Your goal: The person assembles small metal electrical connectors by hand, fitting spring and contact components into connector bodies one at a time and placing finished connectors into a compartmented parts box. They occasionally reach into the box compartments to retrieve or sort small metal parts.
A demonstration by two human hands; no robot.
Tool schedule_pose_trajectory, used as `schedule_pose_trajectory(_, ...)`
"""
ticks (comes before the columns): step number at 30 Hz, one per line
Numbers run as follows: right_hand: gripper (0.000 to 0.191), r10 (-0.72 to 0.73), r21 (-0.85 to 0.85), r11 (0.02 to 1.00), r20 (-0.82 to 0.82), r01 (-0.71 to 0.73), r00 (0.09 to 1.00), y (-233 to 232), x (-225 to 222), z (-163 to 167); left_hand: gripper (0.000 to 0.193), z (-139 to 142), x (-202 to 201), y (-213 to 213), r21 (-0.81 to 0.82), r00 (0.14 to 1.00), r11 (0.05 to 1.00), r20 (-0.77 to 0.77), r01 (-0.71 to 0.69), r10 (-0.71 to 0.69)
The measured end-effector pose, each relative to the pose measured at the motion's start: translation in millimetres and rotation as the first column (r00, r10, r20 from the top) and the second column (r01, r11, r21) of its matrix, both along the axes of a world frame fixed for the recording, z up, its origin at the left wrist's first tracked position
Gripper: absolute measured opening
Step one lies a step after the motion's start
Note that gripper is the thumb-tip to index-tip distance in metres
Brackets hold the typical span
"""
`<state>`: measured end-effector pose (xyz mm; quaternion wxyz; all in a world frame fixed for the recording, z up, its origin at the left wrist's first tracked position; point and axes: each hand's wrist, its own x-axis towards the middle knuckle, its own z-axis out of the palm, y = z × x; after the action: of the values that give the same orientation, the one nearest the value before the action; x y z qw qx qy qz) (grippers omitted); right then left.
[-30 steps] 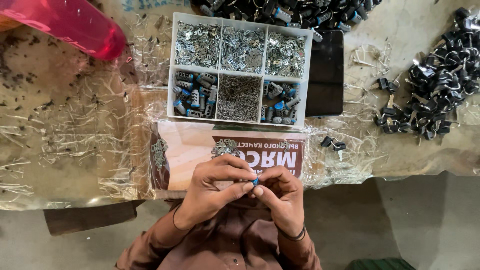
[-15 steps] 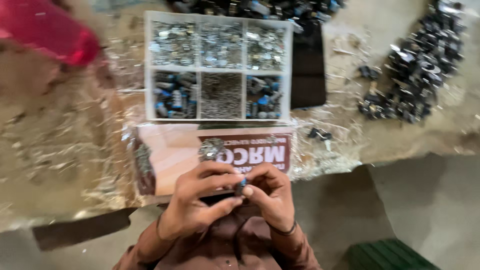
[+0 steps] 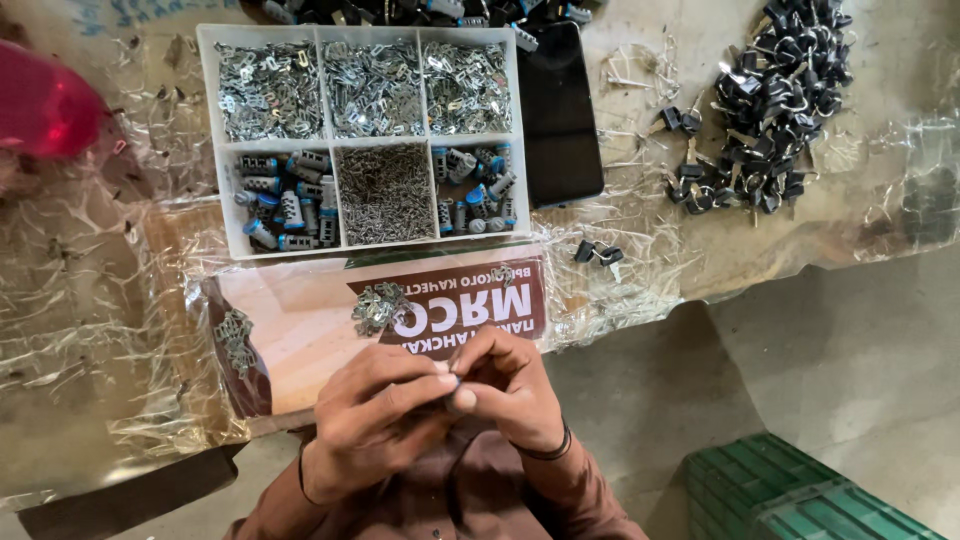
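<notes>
My left hand (image 3: 375, 410) and my right hand (image 3: 510, 385) meet just in front of my chest, fingertips pinched together around a small dark part (image 3: 452, 380) that is mostly hidden by the fingers. Both hands hover over the near edge of a flat printed cardboard sheet (image 3: 300, 320). A small heap of metal clips (image 3: 378, 306) lies on that sheet just beyond my fingers, and another little cluster of clips (image 3: 236, 336) lies at its left end.
A white compartment tray (image 3: 325, 140) holds metal clips, pins and small blue-capped cylinders. A black phone (image 3: 560, 110) lies to its right. Black parts (image 3: 770, 100) are piled at the far right, a red object (image 3: 45, 105) sits far left, and a green crate (image 3: 790, 495) stands below right.
The camera view swung left and back again. My hands stay pinched together on the small part, with only slight finger movement.
</notes>
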<state>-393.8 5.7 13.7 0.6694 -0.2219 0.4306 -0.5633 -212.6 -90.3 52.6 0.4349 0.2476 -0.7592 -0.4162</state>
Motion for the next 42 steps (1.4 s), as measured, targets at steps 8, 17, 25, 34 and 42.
schedule_pose_trajectory(8, 0.039, 0.05, -0.093, 0.995, 0.144, -0.037, 0.988, 0.7, -2.9, 8.2, 0.036, -3.6, 8.4, 0.7, 0.115, 0.998, 0.992, -0.012, 0.055, -0.054)
schedule_pose_trajectory(17, 0.082, -0.182, -0.173, 0.983, -0.96, -0.062, -0.213, -9.3, -9.5, 13.1, 0.035, -14.5, 27.1, -8.6, 0.236, 0.991, 0.963, 0.019, -0.13, 0.129)
schedule_pose_trajectory(25, 0.054, -0.468, -0.387, 0.846, -0.868, -0.366, -0.164, 15.7, -26.4, -13.8, 0.038, -5.7, 14.6, -7.6, 0.237, 0.999, 0.971, 0.036, -0.009, 0.001)
schedule_pose_trajectory(34, 0.01, -0.379, -0.276, 0.91, -0.249, 0.309, 0.891, 57.0, 16.6, -26.5, 0.039, -6.5, -1.3, 1.3, 0.249, 0.986, 0.954, -0.031, 0.169, -0.166)
schedule_pose_trajectory(42, 0.011, -0.24, -0.2, 0.968, -0.567, 0.151, 0.788, 26.4, -5.1, 6.3, 0.04, -7.6, 7.3, 2.9, 0.3, 0.991, 0.945, -0.039, 0.132, -0.126)
